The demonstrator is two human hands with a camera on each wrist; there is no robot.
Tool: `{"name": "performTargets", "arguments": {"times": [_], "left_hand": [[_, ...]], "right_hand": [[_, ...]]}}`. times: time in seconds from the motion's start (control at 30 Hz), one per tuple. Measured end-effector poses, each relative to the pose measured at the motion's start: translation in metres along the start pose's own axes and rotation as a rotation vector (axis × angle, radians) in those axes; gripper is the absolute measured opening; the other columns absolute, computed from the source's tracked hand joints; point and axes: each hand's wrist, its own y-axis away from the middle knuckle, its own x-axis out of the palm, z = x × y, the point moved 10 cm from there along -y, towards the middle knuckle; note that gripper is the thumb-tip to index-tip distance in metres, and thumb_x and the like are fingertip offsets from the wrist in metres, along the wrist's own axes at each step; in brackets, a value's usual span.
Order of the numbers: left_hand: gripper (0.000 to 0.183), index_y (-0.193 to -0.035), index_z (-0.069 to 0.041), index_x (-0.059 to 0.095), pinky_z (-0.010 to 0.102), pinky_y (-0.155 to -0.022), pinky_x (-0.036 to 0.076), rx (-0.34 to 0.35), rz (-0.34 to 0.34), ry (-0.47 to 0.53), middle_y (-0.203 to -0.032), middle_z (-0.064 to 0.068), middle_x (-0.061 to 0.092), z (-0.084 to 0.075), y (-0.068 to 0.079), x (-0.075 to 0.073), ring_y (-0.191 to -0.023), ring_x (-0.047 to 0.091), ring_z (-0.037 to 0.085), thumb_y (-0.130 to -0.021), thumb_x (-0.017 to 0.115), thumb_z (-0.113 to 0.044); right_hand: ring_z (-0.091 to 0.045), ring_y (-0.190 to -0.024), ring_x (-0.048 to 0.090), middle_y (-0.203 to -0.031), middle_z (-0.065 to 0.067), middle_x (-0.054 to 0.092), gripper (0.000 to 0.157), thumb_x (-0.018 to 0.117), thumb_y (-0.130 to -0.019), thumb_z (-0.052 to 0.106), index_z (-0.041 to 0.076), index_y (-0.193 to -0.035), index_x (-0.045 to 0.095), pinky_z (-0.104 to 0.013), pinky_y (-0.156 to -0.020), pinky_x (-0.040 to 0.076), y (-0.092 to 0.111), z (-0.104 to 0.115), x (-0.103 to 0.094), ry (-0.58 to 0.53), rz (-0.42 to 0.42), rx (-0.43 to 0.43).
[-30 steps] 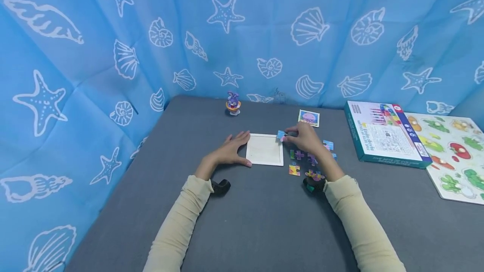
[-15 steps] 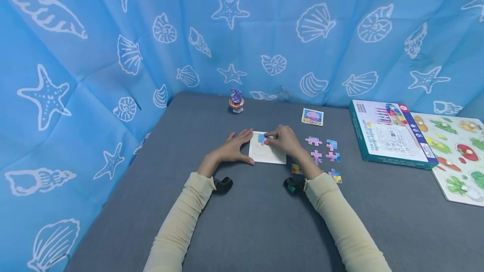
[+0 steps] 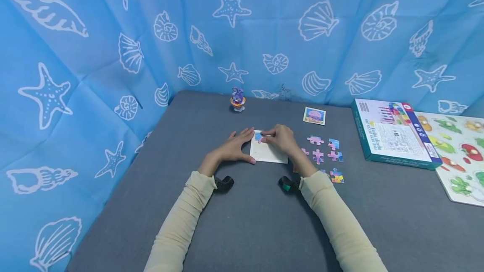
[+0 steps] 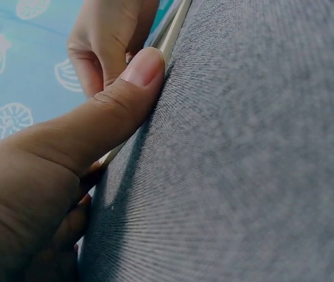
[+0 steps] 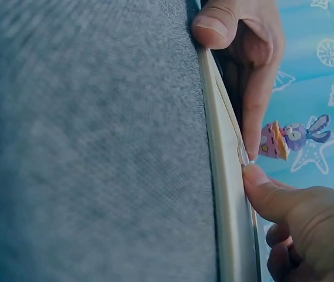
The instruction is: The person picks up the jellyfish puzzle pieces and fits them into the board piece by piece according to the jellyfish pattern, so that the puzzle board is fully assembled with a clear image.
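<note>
A shallow white puzzle tray [image 3: 266, 154] lies on the grey table. At its left side my left hand [image 3: 234, 148] holds it, thumb at the near corner and fingers at the far one. My right hand [image 3: 283, 139] reaches over the tray and pinches a blue-and-pink jigsaw piece [image 3: 258, 137] at the far left corner. In the right wrist view, the right thumb [image 5: 258, 176] is right at the tray's inner edge, near the left index finger. Several loose jigsaw pieces [image 3: 318, 156] lie right of the tray, some hidden behind the right wrist.
A small picture card [image 3: 314, 116] lies behind the loose pieces. Farther right are a teal-edged box [image 3: 393, 137] and a vegetable puzzle board [image 3: 459, 150]. A purple rabbit figurine [image 3: 238, 99] stands near the back edge, before a blue shell-patterned curtain [image 3: 277, 37].
My right hand has carried the jigsaw piece left from the tray's far right corner to its far left corner. The left hand keeps its place at the tray; the head view has shifted slightly.
</note>
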Motion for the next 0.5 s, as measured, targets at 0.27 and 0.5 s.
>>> {"name": "performTargets", "arguments": {"times": [0.27,0.5], "left_hand": [[0.103,-0.149,-0.014,0.011,0.045,-0.116,-0.005,0.004,0.009,0.013,-0.156,-0.003,0.003,-0.0015,0.0001,0.0013,-0.144,0.000,0.014,-0.073,0.071,-0.050],[0.103,-0.149,-0.014,0.010,0.044,-0.116,-0.005,0.012,0.009,0.026,-0.156,-0.002,0.002,-0.0013,0.0006,0.0013,-0.144,0.000,0.014,-0.074,0.071,-0.050]], "right_hand": [[-0.019,-0.064,0.041,-0.073,-0.008,0.054,0.031,0.069,-0.082,0.026,0.014,-0.110,0.069,-0.032,-0.068,0.027,-0.0002,-0.0023,0.0031,-0.013,0.038,0.032],[-0.018,-0.063,0.041,-0.073,-0.010,0.053,0.034,0.071,-0.080,0.021,0.009,-0.112,0.068,-0.028,-0.060,0.031,-0.0009,-0.0009,-0.0031,-0.063,0.027,-0.002]]}}
